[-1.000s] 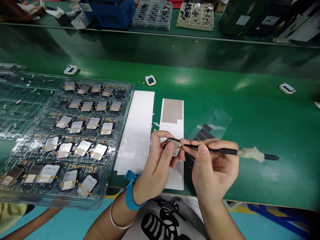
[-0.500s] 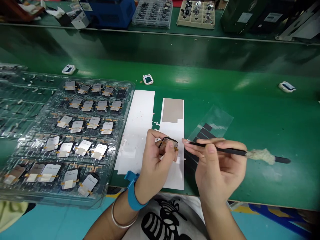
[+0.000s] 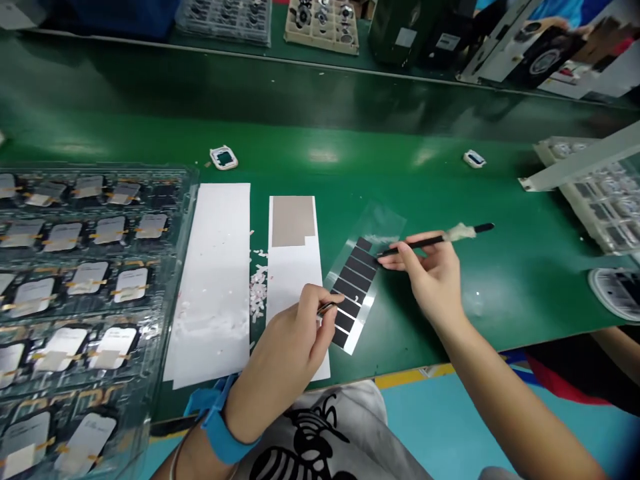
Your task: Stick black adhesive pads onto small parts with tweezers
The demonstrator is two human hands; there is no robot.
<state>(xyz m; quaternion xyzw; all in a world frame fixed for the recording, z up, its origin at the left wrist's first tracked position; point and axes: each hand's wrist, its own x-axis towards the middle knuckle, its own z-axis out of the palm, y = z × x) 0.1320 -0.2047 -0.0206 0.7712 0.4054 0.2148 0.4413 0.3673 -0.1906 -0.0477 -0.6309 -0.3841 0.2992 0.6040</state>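
Note:
My left hand (image 3: 297,333) pinches a small dark-rimmed screen module (image 3: 327,308), seen nearly edge-on, above the sheet's lower left side. In my right hand (image 3: 433,270) are black tweezers (image 3: 417,245), with pale wrapping (image 3: 461,232) around their rear part. Their tips touch or hover just over the right edge of a clear sheet of black adhesive strips (image 3: 356,272); which of the two I cannot tell. Beneath my left hand stands a white backing card (image 3: 295,273) with a grey-brown patch at its top. The fingers hide part of the module.
On the left lies a clear plastic tray (image 3: 187,200) of several screen modules. White paper (image 3: 215,267) and paper scraps (image 3: 258,291) lie beside it. White-framed pieces (image 3: 224,158) sit farther back. At right are a parts tray (image 3: 600,193) and another person's arm (image 3: 620,350).
The view has swung right. My right hand has brought the tweezers to the black strips, and the sheet is more exposed. My left hand has turned the screen module nearly edge-on and still holds it.

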